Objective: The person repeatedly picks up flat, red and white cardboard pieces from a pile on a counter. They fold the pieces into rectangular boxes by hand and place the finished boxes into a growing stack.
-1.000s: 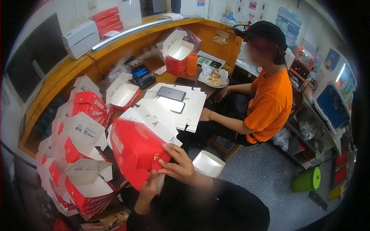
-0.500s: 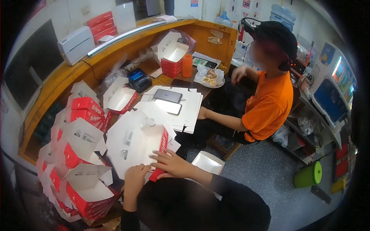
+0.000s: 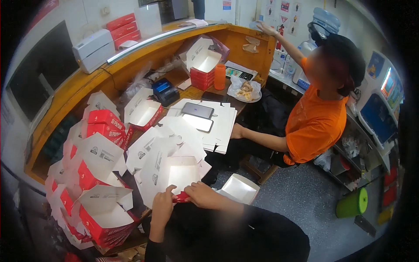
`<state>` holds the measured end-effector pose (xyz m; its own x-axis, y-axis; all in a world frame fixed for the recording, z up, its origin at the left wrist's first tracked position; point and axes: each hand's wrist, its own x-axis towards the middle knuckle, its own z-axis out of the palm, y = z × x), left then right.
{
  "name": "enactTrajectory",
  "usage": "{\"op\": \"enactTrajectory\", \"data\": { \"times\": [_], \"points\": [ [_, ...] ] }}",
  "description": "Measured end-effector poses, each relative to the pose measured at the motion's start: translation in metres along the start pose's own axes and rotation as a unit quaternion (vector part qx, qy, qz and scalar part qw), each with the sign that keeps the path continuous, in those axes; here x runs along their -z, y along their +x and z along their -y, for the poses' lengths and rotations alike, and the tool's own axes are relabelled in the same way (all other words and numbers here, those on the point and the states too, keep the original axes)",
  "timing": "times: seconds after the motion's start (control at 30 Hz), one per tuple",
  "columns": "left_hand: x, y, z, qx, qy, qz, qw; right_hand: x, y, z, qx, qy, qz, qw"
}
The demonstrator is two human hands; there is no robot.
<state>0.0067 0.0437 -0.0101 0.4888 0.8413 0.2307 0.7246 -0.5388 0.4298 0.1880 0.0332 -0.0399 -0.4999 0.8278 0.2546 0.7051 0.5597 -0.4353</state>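
In front of my body I hold a part-folded cardboard food box (image 3: 182, 172), white inside and red outside, with its lid flap raised on the far left side. My left hand (image 3: 163, 206) pinches the near left corner of its red front wall. Closed on the same wall, a little to the right, is my right hand (image 3: 203, 195). The fingers partly hide that wall. Under and behind the box lie flat white box blanks (image 3: 142, 150). To my left, several red-and-white folded boxes (image 3: 104, 209) are nested in leaning stacks with their lids up.
Two phones lie on a pile of white sheets (image 3: 224, 126); one is a grey phone (image 3: 197, 110). Beyond stand a card machine (image 3: 165, 91), an orange tumbler (image 3: 219, 77) and a food plate (image 3: 244, 91). An open white box (image 3: 239, 188) sits right. A co-worker in orange (image 3: 316, 122) sits nearby.
The box has turned and come lower, its red wall now facing me. My right hand has gone from spread fingers to a closed grip. The co-worker has raised an arm toward the back wall.
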Motion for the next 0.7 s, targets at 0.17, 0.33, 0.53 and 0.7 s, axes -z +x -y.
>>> {"op": "enactTrajectory", "data": {
  "times": [0.17, 0.33, 0.53, 0.7],
  "points": [
    [-0.004, 0.011, -0.006, -0.085, -0.012, -0.008, 0.996, 0.003, 0.006, -0.005, 0.054, 0.029, 0.070, 0.996],
    [-0.030, -0.007, -0.003, -0.145, 0.045, -0.227, 0.962, 0.016, 0.011, 0.004, 0.049, 0.151, -0.073, 0.985],
    [-0.003, -0.003, -0.020, -0.047, -0.076, -0.232, 0.969, 0.053, 0.013, 0.024, 0.001, 0.226, -0.011, 0.974],
    [-0.006, -0.006, -0.014, -0.025, -0.069, -0.209, 0.975, 0.047, 0.022, 0.030, 0.047, 0.214, -0.024, 0.975]
  ]
}}
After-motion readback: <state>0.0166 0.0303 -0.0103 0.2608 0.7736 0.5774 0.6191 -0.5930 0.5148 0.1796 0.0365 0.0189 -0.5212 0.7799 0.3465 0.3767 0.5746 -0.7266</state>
